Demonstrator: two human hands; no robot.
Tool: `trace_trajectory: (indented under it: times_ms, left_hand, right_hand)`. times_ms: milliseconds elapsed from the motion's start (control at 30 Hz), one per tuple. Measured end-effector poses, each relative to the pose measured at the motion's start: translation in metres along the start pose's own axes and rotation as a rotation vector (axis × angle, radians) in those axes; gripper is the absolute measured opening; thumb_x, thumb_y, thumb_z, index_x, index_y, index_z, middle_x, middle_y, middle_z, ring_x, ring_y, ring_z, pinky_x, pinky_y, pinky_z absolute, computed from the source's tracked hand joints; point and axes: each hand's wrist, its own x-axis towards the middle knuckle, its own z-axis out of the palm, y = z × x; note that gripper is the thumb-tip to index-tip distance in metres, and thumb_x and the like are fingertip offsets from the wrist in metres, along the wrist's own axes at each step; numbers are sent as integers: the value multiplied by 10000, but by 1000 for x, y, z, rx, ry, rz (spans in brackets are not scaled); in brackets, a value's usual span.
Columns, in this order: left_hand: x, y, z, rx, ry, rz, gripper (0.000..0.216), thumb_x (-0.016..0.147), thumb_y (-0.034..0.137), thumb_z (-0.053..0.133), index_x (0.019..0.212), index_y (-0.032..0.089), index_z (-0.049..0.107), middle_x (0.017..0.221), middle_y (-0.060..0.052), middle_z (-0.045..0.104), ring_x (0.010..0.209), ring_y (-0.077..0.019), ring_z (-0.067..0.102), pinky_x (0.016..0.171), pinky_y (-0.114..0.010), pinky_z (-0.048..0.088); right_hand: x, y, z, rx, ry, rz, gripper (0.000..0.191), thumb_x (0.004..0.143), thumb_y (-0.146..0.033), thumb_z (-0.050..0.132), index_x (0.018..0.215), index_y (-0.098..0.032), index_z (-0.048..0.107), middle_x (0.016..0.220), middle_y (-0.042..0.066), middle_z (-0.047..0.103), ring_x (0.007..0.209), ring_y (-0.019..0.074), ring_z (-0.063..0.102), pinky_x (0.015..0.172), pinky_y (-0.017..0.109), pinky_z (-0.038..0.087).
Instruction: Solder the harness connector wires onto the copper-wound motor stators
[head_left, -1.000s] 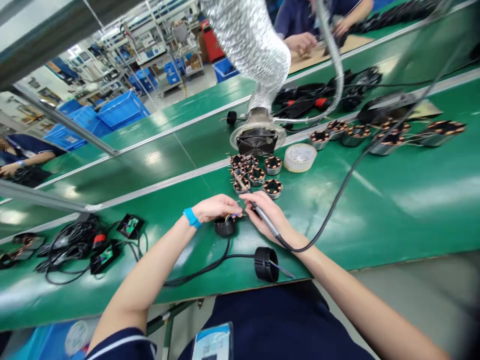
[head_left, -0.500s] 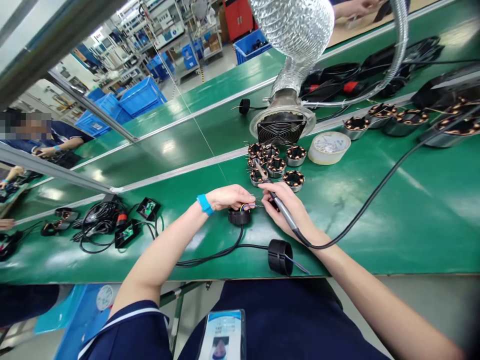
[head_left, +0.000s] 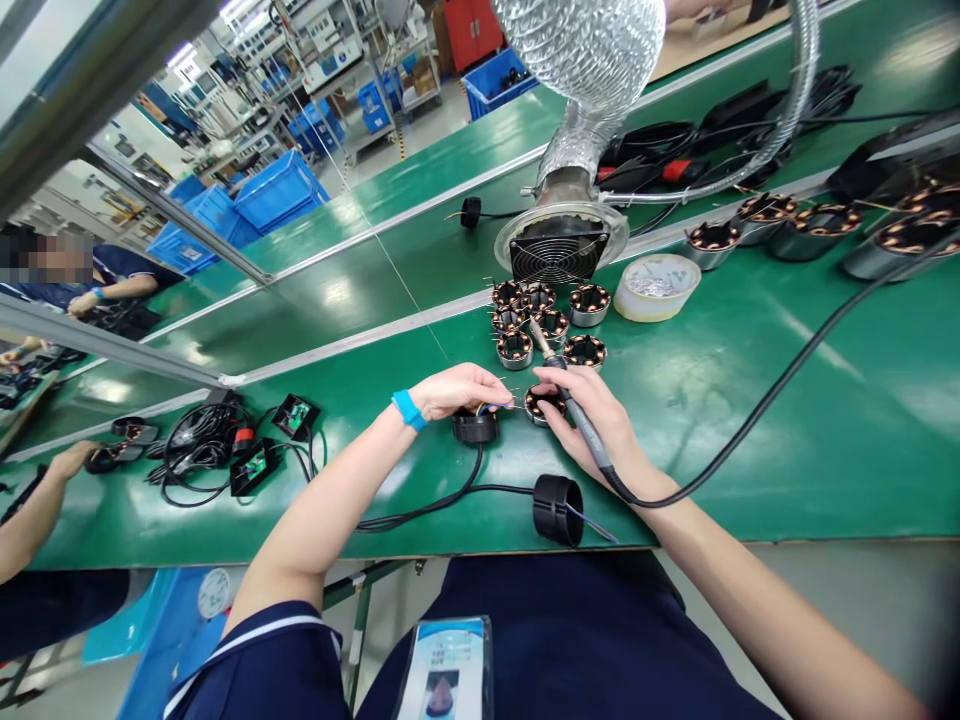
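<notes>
My left hand [head_left: 472, 388] is closed, its fingertips pinching thin coloured wires [head_left: 484, 407] that rise from a black round housing [head_left: 475, 428] just beneath it. In my right hand [head_left: 598, 420] lies a soldering iron [head_left: 587, 427], its tip pointing up and away over the wound stators. The thumb and fingers of that hand also touch a small copper-wound stator [head_left: 541, 405], partly hidden by them. Thin leads from the stator reach toward my left fingertips; whether they touch the wires I cannot tell. A second black housing [head_left: 557, 510] lies on its side nearer me, wires sticking out.
Several stators [head_left: 514, 350] stand in front of a fume fan [head_left: 559, 257] with a foil duct. Beside them is a round pale tub [head_left: 657, 288]. The iron's cord [head_left: 757, 420] arcs rightward. Cables and small circuit boxes [head_left: 255, 466] lie left, near a co-worker's arm [head_left: 37, 515].
My right hand has shifted slightly right with the soldering iron, and the stator at its fingers now shows. My left hand stays pinched. A co-worker's arm has reached in at the left.
</notes>
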Motion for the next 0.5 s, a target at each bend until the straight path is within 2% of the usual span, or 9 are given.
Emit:
trace_trajectory:
  times_ms: [100,233,333,500]
  left_hand:
    - [-3,0,-8,-48,-42,-17,488,685,500,864,903,70,787,725,-43,641,538,-34,345,513,-214,177]
    - [-5,-2,-12,-51,-33,-34,478,705,516,841,811,59,748,705,-57,638,521,-30,296,508,-223,141]
    - [-2,-2,-7,-22,22,7,476,671,526,859,748,83,703,671,-26,599,543,-44,350,515,-217,173]
    - [5,5,2,33,62,36,495,615,524,894,747,99,678,610,39,511,532,-44,324,517,-223,188]
  right_hand:
    - [-1,1,1,-8,8,1,486,951,-57,552,1389,-268,546,1098,70,641,1039,191,675,933,336,571]
    - [-1,0,1,2,-3,10,493,954,-56,545,1400,-266,536,1102,72,642,1032,189,675,939,345,572]
    - [-1,1,1,5,-6,17,489,956,-61,552,1401,-263,536,1104,72,642,1036,190,671,948,350,569]
    - [1,-1,-1,12,4,10,483,958,-64,565,1398,-262,540,1116,76,653,1055,197,670,949,356,568]
